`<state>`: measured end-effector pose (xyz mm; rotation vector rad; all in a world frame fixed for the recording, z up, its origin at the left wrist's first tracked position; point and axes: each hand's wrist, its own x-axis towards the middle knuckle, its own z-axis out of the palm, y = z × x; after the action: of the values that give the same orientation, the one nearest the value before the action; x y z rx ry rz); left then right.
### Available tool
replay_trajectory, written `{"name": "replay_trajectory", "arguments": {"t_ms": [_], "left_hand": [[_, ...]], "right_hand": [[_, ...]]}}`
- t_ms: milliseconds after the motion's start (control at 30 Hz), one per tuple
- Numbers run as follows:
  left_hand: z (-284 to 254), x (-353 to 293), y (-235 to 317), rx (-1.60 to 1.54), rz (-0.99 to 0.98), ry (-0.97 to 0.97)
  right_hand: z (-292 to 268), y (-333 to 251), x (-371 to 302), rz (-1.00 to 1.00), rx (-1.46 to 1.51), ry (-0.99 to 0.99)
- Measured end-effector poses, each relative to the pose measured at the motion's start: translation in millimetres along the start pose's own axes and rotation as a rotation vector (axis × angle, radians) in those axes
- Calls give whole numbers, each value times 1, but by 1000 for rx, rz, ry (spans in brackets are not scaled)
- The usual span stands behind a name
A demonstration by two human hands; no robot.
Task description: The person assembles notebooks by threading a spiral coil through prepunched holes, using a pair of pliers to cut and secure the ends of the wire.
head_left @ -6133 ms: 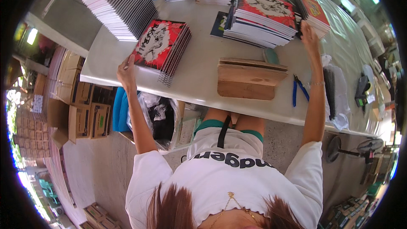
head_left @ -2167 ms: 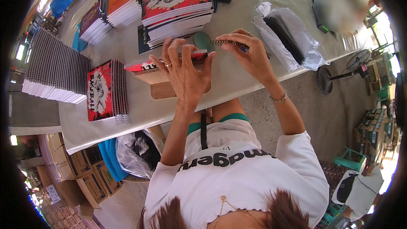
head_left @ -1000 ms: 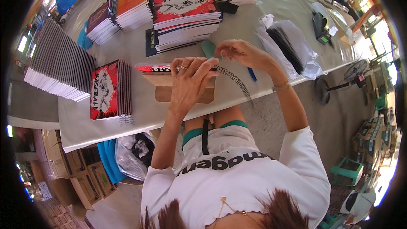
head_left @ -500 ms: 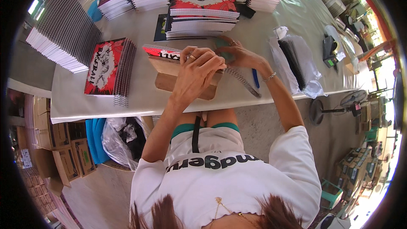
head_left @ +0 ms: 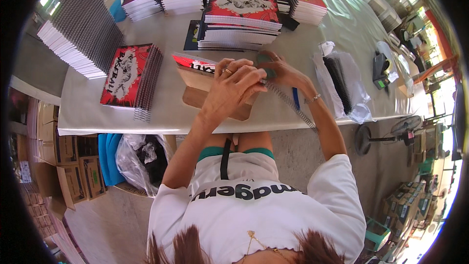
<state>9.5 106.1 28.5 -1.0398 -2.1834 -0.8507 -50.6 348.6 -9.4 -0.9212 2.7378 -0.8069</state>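
Observation:
My left hand [head_left: 237,79] is closed around the upper edge of an upright notebook [head_left: 195,74]. Its red cover faces away from me. A brown wooden board [head_left: 194,98] lies under the notebook, partly covered by my hand and forearm. From beside my left fingertips a loose wire spiral [head_left: 293,105] runs down to the right, under my right wrist, towards the table's near edge. My right hand [head_left: 288,74] curls over a green rounded object [head_left: 266,66] at the notebook's right end; its kind is unclear. Whether the spiral passes through the notebook's holes is hidden by my fingers.
At left stand bound red notebooks [head_left: 128,76] and a tall spiral-bound stack [head_left: 85,29]. A red-covered stack [head_left: 242,7] stands ahead, with other stacks behind. A plastic bag [head_left: 359,93] of black spirals lies at right. A blue pen-like item [head_left: 295,97] lies near my right wrist.
The spiral's loose end has shifted right and closer to me. My right hand has curled further over the green object. My left hand keeps its grip on the notebook.

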Motion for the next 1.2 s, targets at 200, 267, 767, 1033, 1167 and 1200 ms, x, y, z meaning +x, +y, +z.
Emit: {"name": "replay_trajectory", "arguments": {"t_ms": [200,267,767,1033,1167,1200], "left_hand": [[-3,3,3,-4,10,14],[-3,2,5,-2,11,30],[-12,-12,16,247,-428,160],[-18,-6,10,31,-456,137],[-19,-10,13,12,-420,148],[-18,-7,9,9,-421,166]], "right_hand": [[-9,-5,-6,115,-38,16],[-20,-11,-13,179,295,21],[-74,-79,-32,-137,1144,-168],[-86,-94,-7,147,388,-265],[-81,-111,-17,-30,617,-208],[-84,-109,-9,4,614,-201]]}}
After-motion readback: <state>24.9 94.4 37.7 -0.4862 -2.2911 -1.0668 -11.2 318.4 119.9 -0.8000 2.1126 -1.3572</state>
